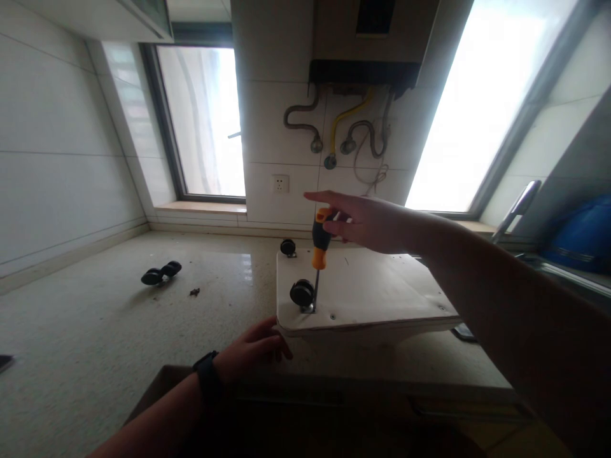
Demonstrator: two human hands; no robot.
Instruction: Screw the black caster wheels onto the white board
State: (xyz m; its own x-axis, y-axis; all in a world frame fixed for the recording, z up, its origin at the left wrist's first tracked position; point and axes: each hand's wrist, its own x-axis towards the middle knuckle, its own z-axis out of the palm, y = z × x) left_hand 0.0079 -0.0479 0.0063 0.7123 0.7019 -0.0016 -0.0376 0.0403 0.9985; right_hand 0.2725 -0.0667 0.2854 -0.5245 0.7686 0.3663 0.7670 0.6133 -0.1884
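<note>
My right hand (351, 219) is closed around the black and orange handle of a screwdriver (321, 238), its index finger stretched out past the handle. The screwdriver stands nearly upright, its tip down at the metal plate of a black caster wheel (302, 292). That caster sits near the front left corner of a white panel (372, 280), and another black caster (287, 247) is at the back left corner. Beside the front left corner is my left hand (260, 346), fingers apart and partly extended, touching the panel's edge; it wears a black wristwatch.
Loose black casters (161, 273) lie on the speckled countertop (95, 318) to the left, near a small pile of dark screws (195, 292). At the right are a tap (518, 207) and a blue object (580, 232). Hoses (338, 127) hang on the back wall above a socket (281, 184).
</note>
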